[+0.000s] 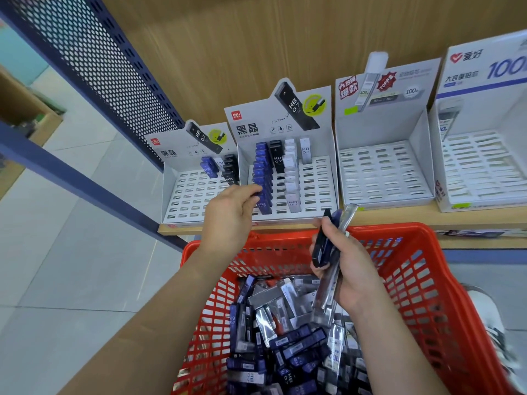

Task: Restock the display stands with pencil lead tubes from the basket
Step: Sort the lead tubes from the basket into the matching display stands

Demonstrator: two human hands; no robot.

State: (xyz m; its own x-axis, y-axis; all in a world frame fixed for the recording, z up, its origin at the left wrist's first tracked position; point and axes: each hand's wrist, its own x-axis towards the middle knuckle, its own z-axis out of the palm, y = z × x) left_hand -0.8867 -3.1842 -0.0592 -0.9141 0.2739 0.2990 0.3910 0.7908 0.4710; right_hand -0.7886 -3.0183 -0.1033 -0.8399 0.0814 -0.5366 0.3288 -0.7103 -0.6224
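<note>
Near end of red basket [393, 230] beyond bottom edge; rightmost display stand [482, 166] partly beyond right edge.

Under both hands the red plastic lattice basket [427, 280] shows a grid of openings. Its heap of flat tubes [285, 337] mixes navy, black and clear silver. The handful of tubes [322, 246] in the right hand [353, 272] is black, navy and clear. The left hand [231, 220] pinches a blue tube [259, 199] on the white cardboard display stand [319, 178], whose rows of dark slots hold blue, black and white columns. Left of it, a navy perforated metal panel [99, 67] shows round holes.
</note>
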